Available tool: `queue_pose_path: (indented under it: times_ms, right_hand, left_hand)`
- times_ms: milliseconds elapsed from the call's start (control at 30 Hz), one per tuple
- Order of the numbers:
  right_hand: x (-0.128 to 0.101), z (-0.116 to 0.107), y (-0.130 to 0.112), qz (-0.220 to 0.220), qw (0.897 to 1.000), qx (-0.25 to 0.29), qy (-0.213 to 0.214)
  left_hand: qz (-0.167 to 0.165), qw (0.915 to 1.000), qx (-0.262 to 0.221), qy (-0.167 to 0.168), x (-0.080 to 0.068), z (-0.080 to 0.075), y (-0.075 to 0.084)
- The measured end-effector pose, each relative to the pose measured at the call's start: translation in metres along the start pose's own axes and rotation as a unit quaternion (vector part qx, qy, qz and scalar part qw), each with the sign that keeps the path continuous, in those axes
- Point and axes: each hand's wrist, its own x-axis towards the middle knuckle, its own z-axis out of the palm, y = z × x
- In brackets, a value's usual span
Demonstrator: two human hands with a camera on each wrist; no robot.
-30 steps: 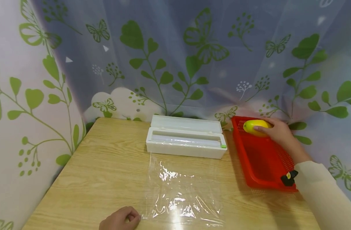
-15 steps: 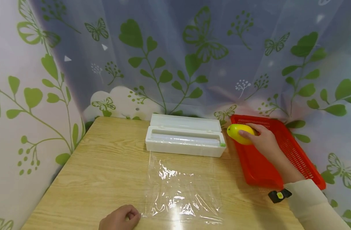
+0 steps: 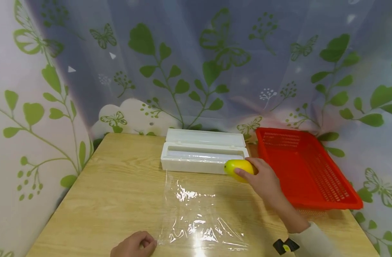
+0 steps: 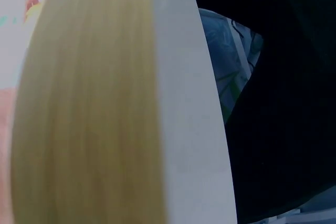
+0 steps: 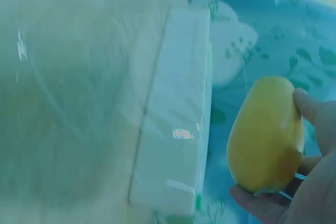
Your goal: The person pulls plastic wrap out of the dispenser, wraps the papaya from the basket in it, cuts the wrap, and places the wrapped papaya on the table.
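I had the right hand (image 3: 263,180) gripping a yellow fruit (image 3: 239,169) near the white box (image 3: 196,165), a roll (image 3: 202,155) inside, a red basket (image 3: 324,205) to its right; front-left, the left hand (image 3: 133,245) curled, its grip unclear.

No text, label, brand, number or sign was legible in any view. No characters could be read on the white box (image 3: 196,164) by the rear edge of the worktop (image 3: 102,192), the red basket (image 3: 295,171) along its right edge, or the yellow fruit (image 3: 237,167). The yellow mark (image 3: 286,248) on the black wrist attachment (image 3: 278,247) was too small to decipher.
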Motion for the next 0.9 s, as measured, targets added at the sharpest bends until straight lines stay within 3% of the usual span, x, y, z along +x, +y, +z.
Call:
queue_pose_path:
  times_ms: [100,300,467,900]
  right_hand:
    - [-0.008,0.019,-0.010,-0.002,1.000,-0.023,0.003]
    - [-0.022,0.060,-0.024,0.004,1.000,-0.008,-0.008]
    - [-0.033,0.088,-0.032,0.005,1.000,-0.009,-0.012]
    - [-0.049,0.125,-0.037,0.015,0.998,-0.041,-0.038]
  left_hand:
    - [-0.009,0.9998,-0.010,-0.012,0.001,0.001,-0.003]
    - [-0.009,0.9984,-0.044,-0.035,0.000,0.002,-0.006]
    - [-0.008,0.9986,-0.043,-0.030,-0.001,0.001,-0.004]
    - [0.010,0.9989,-0.036,-0.029,0.001,-0.002,-0.003]
